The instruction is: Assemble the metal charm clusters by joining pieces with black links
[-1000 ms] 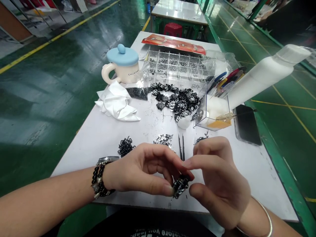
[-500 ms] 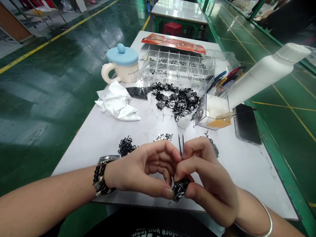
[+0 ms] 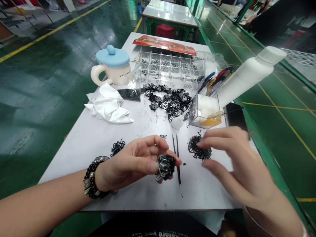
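Compartment tray (image 3: 168, 64) behind metal parts pile (image 3: 170, 102); mug (image 3: 116, 74) L, bottle (image 3: 247, 77) R.

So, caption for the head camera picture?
Left hand holds a metal clump; right hand hovers by black curly bits.

A glossy green floor (image 3: 41, 98) spreads on all sides, shining with pale reflected light and ruled by yellow lines (image 3: 49, 33) at ten and two o'clock. At twelve o'clock stands a white-topped table (image 3: 168, 13) on a green frame, a red stool (image 3: 165, 31) beneath it.

Black and silver metal pieces (image 3: 165, 167); pale blue mug lid (image 3: 112, 56)
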### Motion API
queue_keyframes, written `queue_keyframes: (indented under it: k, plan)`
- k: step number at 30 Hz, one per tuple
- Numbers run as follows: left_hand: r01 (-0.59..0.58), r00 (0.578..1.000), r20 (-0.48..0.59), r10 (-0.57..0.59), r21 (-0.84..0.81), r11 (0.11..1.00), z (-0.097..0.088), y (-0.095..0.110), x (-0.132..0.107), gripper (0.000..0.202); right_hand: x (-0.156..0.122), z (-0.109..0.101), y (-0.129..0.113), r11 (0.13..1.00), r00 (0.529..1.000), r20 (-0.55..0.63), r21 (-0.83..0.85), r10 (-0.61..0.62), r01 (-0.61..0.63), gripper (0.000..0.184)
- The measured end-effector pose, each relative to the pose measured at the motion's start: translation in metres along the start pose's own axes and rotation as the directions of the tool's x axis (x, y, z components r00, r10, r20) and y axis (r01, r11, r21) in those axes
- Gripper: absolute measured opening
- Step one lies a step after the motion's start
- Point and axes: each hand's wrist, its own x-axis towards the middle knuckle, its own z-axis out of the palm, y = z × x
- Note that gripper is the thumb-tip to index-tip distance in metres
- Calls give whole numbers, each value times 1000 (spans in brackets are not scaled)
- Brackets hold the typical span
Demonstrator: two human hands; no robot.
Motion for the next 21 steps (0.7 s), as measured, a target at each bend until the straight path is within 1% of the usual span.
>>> queue_keyframes:
  k: [1,3,5,6,8,10,12,16,21]
  plan:
    - [4,1000,-5,-4,-20,1000,0,1,0,27,-10,-5,6,996,1000,-5,-89,25,-25,13]
    - [18,999,-31,-19,-40,999,-2,2,2,27,-33,-8,17,978,992,18,-170,129,-124,5]
    - [34,996,-76,-37,-41,999,-3,2,4,26,-55,1,26,950,968,54,-211,245,-229,6]
    - [42,994,-101,-46,-37,998,-4,2,5,25,-63,8,29,937,956,75,-234,285,-261,7]
    - [53,988,-144,-55,-20,998,-5,1,7,25,-73,24,32,917,939,79,-258,335,-306,8]
    - [51,984,-173,-51,-2,999,-4,1,9,25,-73,37,31,905,929,79,-269,361,-329,8]
    - [42,981,-188,-38,15,999,-2,2,9,25,-68,44,31,899,922,89,-275,377,-341,7]
    - [18,981,-193,-8,48,999,2,5,7,23,-56,45,34,895,916,102,-276,389,-349,7]
    - [10,982,-189,-1,46,999,0,5,5,23,-53,47,33,895,908,130,-272,397,-353,8]
